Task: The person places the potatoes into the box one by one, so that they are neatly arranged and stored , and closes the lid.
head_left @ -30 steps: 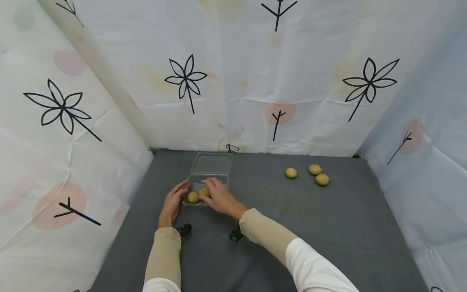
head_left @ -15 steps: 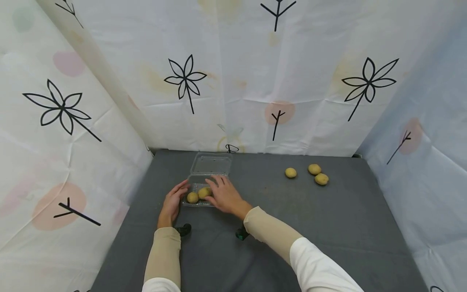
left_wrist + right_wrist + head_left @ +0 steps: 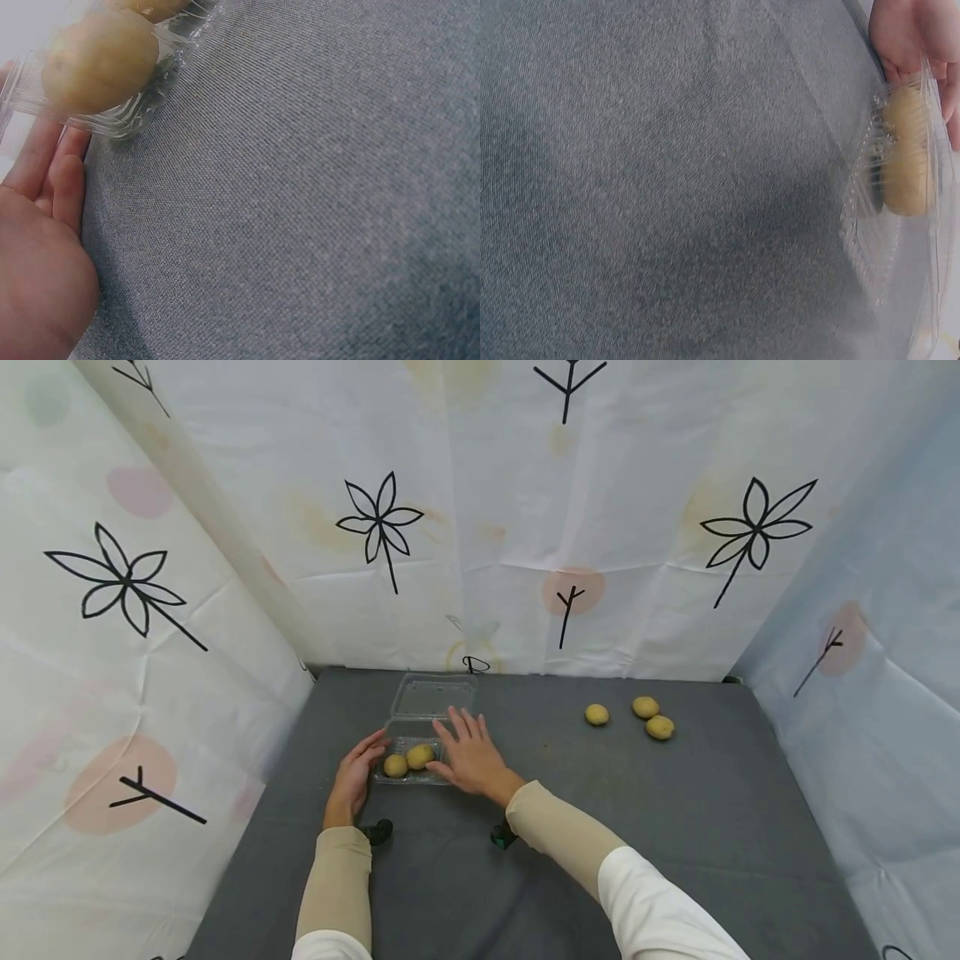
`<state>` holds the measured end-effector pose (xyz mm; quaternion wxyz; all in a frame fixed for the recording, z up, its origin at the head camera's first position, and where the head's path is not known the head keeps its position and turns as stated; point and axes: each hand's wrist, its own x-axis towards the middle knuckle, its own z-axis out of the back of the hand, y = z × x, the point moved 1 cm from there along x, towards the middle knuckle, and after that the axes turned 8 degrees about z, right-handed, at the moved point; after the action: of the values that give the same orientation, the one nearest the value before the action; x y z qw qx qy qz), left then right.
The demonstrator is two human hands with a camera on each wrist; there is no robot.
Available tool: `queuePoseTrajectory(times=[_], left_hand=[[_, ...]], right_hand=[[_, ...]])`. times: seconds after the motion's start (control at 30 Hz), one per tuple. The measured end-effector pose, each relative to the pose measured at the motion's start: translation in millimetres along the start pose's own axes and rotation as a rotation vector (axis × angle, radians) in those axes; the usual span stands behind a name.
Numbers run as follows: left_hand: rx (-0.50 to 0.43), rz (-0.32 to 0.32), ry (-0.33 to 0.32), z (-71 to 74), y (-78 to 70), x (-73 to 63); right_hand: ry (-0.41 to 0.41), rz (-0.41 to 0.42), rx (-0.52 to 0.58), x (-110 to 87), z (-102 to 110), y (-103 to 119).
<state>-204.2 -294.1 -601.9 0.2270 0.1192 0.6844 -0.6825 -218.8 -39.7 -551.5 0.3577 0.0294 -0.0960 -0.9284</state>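
A clear plastic clamshell container (image 3: pixel 433 697) lies with its lid folded back at the left of the table. Two potatoes (image 3: pixel 395 766) sit side by side in its base, toward the left. My left hand (image 3: pixel 354 781) rests along the container's left side with its fingers extended. In the left wrist view those fingers (image 3: pixel 37 161) lie at the container's wall, near one potato (image 3: pixel 101 64). My right hand (image 3: pixel 474 760) is spread over the container's right side, just right of the second potato (image 3: pixel 420 757), and holds nothing. The right wrist view shows both potatoes (image 3: pixel 907 184) through the plastic wall.
Three more potatoes lie at the back right of the grey-covered table (image 3: pixel 600 827): one alone (image 3: pixel 597 715) and a close pair (image 3: pixel 660 727). A patterned white curtain (image 3: pixel 510 527) stands behind the table and along both sides.
The right hand has let go of the second potato, leaving it in the container, and has moved right with its fingers spreading. The left hand stays put.
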Motion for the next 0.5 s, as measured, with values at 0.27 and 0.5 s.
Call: queuePoseTrajectory(times=[0.27, 0.5], left_hand=[[-0.01, 0.026, 0.014, -1.6, -9.4, -7.7], [-0.018, 0.045, 0.026, -4.1, -21.0, -19.6]], right_hand=[[0.034, -0.063, 0.053, -3.4, -1.6, -12.8], [0.025, -0.1, 0.084, -7.9, -0.3, -26.5]])
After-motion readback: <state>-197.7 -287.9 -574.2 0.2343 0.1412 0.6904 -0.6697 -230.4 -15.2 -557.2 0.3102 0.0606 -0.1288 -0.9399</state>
